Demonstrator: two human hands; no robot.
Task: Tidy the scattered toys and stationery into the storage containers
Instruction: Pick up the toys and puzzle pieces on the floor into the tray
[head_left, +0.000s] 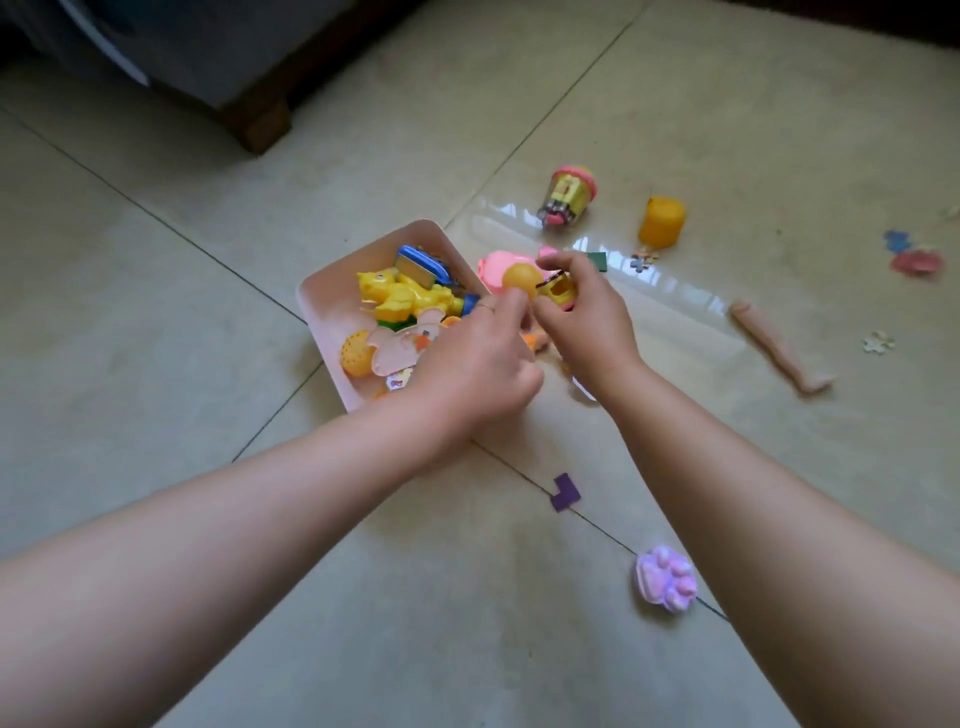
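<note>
Toys already fill the pink tray (322, 291). Just right of the tray, our left hand (478, 358) pinches an orange ball (521, 279), and our right hand (582, 312) grips a yellow toy (558, 291), probably to drop both in together.

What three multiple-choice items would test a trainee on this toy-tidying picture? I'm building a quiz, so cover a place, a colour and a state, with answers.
1. Where does the paw-shaped toy lie?
A. in the pink tray
B. on the floor by the right forearm
C. on the dark furniture

2. What colour is the L-shaped piece on the floor?
A. purple
B. red
C. white

3. What is the left hand doing?
A. lying flat on the floor
B. pinching an orange ball
C. lifting the tray

Answers: 1 B, it sits on tile, outside the pink tray. 2 A, plainly purple. 3 B, its fingertips meet at the ball.
</note>
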